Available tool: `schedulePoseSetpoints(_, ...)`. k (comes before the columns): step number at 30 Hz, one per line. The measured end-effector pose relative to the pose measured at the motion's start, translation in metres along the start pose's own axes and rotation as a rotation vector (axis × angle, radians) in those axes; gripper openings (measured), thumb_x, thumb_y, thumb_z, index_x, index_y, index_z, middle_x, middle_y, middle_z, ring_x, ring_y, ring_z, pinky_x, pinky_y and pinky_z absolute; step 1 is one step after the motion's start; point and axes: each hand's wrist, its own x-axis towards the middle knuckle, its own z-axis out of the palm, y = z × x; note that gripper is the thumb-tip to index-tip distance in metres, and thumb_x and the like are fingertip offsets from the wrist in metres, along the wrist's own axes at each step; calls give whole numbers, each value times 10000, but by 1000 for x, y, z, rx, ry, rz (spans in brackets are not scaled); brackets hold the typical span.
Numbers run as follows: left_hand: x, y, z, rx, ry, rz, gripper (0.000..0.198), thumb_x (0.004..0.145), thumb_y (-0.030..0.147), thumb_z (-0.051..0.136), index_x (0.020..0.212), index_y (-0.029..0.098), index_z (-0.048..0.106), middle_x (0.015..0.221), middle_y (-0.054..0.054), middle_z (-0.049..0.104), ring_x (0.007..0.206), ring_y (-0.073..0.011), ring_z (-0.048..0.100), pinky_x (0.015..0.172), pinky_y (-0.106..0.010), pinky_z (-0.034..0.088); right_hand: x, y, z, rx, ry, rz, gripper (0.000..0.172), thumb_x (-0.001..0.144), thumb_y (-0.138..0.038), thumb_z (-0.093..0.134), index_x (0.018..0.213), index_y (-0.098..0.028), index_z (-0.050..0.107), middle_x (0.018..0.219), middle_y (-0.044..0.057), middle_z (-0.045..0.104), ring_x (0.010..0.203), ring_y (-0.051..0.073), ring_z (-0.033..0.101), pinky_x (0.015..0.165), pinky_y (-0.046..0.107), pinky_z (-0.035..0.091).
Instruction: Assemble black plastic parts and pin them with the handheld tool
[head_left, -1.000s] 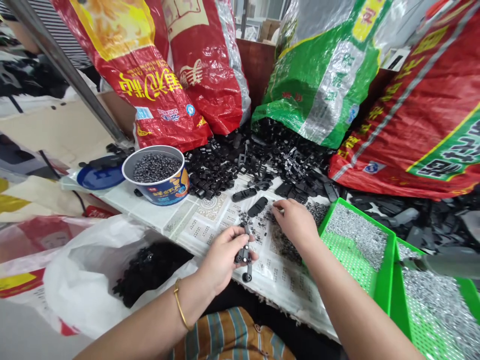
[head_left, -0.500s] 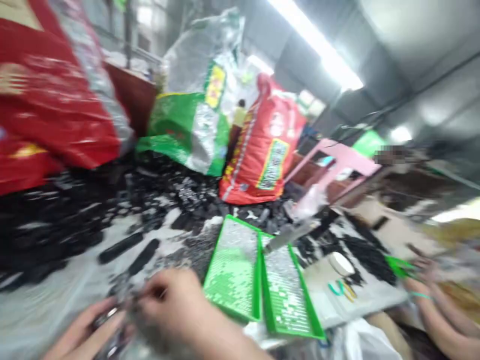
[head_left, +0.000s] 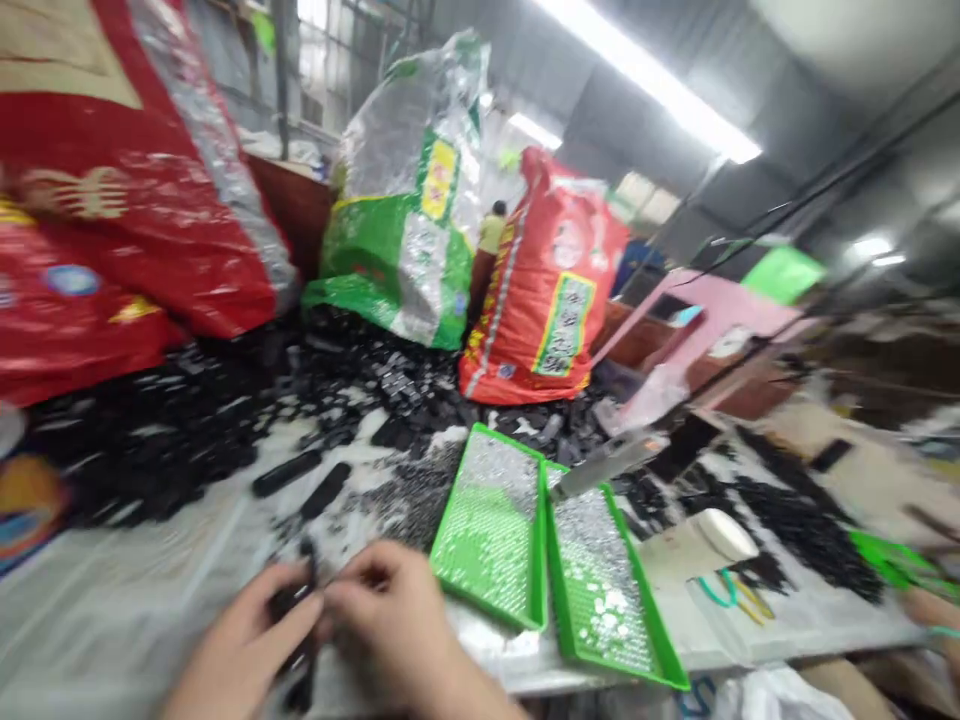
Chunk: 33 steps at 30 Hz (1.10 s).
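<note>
My left hand (head_left: 244, 640) is closed around a slim black piece (head_left: 301, 685) with a glossy surface; its ends show above and below the fingers. My right hand (head_left: 401, 605) pinches at the side of that piece, thumb and fingertips together; whatever lies between them is too small to make out. Two long black pieces (head_left: 327, 489) lie on the table just beyond the hands. To the right of my right hand stand a green tray (head_left: 448, 570) of small shiny bits and a second green tray (head_left: 679, 672) with similar bits and some pale discs.
A heap of black pieces (head_left: 150, 440) spreads across the table's back. Behind it stand a green-white sack (head_left: 375, 245), a red sack (head_left: 562, 240) and a larger red bag (head_left: 142, 190). A white cup (head_left: 697, 545) and pliers (head_left: 739, 595) are at right, near another person's arm (head_left: 934, 610).
The view has swung left, so the table and sacks sit further right. My left hand still holds the black piece, which now shows more upright, and my right hand stays against it.
</note>
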Motion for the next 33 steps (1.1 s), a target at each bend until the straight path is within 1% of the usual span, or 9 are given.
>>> schedulePoseSetpoints(1, -9, 8, 5, 8, -5, 2, 385, 552, 283, 735, 882, 188, 563, 646, -1, 635, 602, -162, 596, 516, -226, 445, -3, -2, -3, 10, -24, -4, 61, 578, -200, 672, 608, -170, 629, 546, -16, 607, 562, 136, 579, 565, 240, 437)
schedulePoseSetpoints(3, -19, 20, 14, -15, -98, 15, 244, 626, 242, 659, 836, 172, 557, 625, 5, 608, 577, -125, 565, 531, -211, 423, -5, -4, -11, 92, -88, -29, 118, 660, -281, 642, 651, -170, 604, 570, -9, 618, 576, 135, 574, 620, 262, 444)
schedulePoseSetpoints(7, -21, 27, 15, -137, -218, -80, 147, 708, 221, 539, 849, 190, 509, 576, 16, 582, 573, -116, 557, 556, -215, 401, 1, 1, -20, 107, -136, -35, 212, 667, -365, 676, 687, -169, 597, 604, -19, 596, 593, 114, 524, 628, 246, 406)
schedulePoseSetpoints(13, -24, 21, 9, -122, -214, -31, 124, 709, 205, 557, 821, 174, 515, 583, 18, 574, 567, -106, 551, 590, -234, 403, -4, -6, -18, 69, -204, 9, 257, 694, -420, 642, 697, -173, 571, 575, 0, 609, 581, 135, 536, 635, 270, 406)
schedulePoseSetpoints(18, -17, 13, 6, -46, -248, 50, 133, 742, 228, 546, 867, 184, 530, 593, 11, 602, 595, -120, 556, 631, -256, 412, 3, -6, -16, -62, -143, -15, 277, 674, -432, 642, 682, -160, 588, 593, 1, 581, 574, 130, 500, 595, 272, 388)
schedulePoseSetpoints(22, -15, 9, 3, 48, -234, 116, 142, 762, 247, 539, 897, 200, 533, 604, 13, 617, 598, -118, 541, 650, -253, 409, 8, -9, -17, -133, -157, -5, 263, 672, -418, 630, 661, -161, 578, 578, -6, 561, 561, 125, 478, 578, 275, 382)
schedulePoseSetpoints(25, -17, 9, 4, 60, -235, 113, 162, 758, 256, 548, 909, 196, 542, 621, 6, 622, 615, -127, 550, 638, -253, 409, 10, -10, -20, -177, -175, -8, 251, 668, -409, 630, 654, -166, 573, 576, -7, 564, 557, 127, 486, 564, 273, 379)
schedulePoseSetpoints(28, -19, 11, 8, -8, -231, 63, 147, 750, 241, 552, 883, 181, 539, 598, 11, 606, 600, -118, 544, 642, -252, 408, 11, -7, -21, -124, -198, -21, 239, 673, -394, 638, 650, -166, 573, 558, -16, 560, 545, 118, 487, 557, 264, 377)
schedulePoseSetpoints(33, -22, 15, 14, -116, -209, -2, 140, 714, 227, 589, 814, 164, 514, 528, 35, 555, 527, -91, 509, 588, -231, 370, 5, -1, -17, 123, -260, -29, 205, 717, -362, 632, 674, -178, 554, 519, -16, 596, 528, 136, 555, 602, 287, 424)
